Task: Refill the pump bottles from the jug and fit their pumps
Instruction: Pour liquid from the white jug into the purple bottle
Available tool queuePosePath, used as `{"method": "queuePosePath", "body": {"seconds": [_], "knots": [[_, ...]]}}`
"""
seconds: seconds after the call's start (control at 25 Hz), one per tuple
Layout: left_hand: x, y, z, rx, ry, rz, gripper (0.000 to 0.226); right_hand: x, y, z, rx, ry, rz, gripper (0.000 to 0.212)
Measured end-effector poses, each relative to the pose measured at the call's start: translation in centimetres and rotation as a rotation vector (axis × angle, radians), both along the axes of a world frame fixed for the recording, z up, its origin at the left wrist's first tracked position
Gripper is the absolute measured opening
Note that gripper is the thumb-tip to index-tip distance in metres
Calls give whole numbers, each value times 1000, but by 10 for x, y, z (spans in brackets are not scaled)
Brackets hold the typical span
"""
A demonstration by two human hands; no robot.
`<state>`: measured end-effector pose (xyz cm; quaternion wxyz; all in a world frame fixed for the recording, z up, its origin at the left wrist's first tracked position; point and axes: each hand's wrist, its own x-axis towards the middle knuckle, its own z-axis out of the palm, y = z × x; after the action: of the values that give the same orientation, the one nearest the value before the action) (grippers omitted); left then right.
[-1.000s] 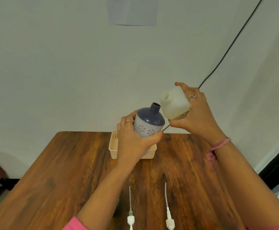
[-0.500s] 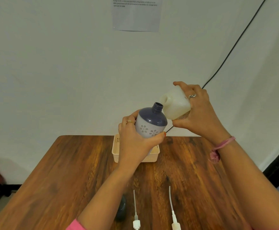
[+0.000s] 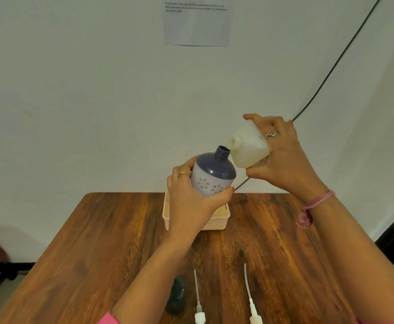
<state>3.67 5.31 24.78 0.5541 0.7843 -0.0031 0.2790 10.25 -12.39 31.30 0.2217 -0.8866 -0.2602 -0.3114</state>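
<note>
Spill risk: jug [image 3: 247, 148] mouth sits just beside the bottle [image 3: 212, 174] neck, a bit above and to its right, not clearly over the opening. If she tips further w/o lining up, liquid probably runs down the bottle's shoulder or drops onto the table [image 3: 97, 242].
Narrow neck: bottle opening is small vs. the jug mouth, so a fast pour would likely overshoot or glug out.
No support: both containers are held in the air above the basket [image 3: 221, 220], nothing resting on the table. Any wobble in either hand shifts the alignment.
Left hand [image 3: 191, 202]: wrapped round the bottle's lower body, thumb across the front, fingers at the back. Firm grip; bottle leans toward the jug.
Right hand [image 3: 282, 157]: clasps the jug's body from behind, fingers over the top, thumb underneath. Jug tipped well over, mouth facing left.
Bottle look: round, squat, dark blue-grey shoulder & threaded neck, pale lower half w/ flower cut-out pattern. No pump on it. Fill level can't be seen.
Jug look: translucent white plastic, cream liquid inside, label partly hidden under the hand. No stream visible at the mouth yet.
Pumps [image 3: 199, 300]: two, white w/ long dip tubes, lying on the table near edge, well apart from the bottle.
Other: dark blurry object [image 3: 176, 293] left of the pumps, maybe a second bottle, can't tell.
</note>
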Motion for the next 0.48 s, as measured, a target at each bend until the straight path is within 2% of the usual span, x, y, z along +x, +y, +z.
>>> {"method": "queuePosePath", "body": {"seconds": [0.48], "knots": [[4, 9, -1, -11, -9, -1, 85, 4, 8, 4, -68, -47, -19, 103]]}}
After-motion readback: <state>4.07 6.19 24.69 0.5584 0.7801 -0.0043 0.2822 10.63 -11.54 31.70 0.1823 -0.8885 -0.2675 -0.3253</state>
